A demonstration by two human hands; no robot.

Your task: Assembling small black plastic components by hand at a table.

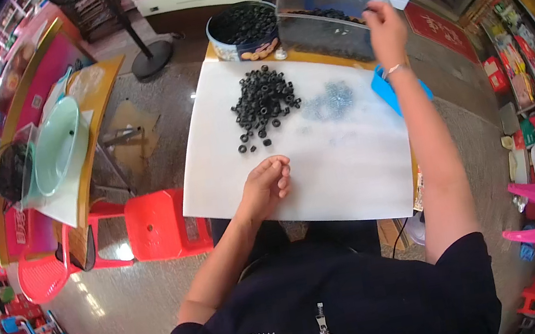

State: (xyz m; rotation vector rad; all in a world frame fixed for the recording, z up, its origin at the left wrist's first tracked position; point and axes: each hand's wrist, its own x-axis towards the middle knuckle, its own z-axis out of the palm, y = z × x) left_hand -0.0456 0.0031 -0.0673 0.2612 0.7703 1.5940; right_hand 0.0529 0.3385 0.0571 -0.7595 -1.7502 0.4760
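A loose pile of small black rings [263,102] lies on a white board [352,175] in front of me, a few strays on its near side. My left hand [267,184] hovers over the board's near edge, just below the pile. Its fingers are curled, and anything inside them is hidden. My right hand [388,30] is stretched to the far right, at the end of a clear plastic bin [319,0] with dark pieces in it. Thumb and fingertips are pinched together there; whatever they hold is too small to make out.
Left of the bin stands a round tin [229,49] full of black pieces. A blue tray [383,89] sits under my right forearm. Bluish specks [334,100] cover part of the board. Red stools [155,225] and a side table with a green basin [57,146] stand left.
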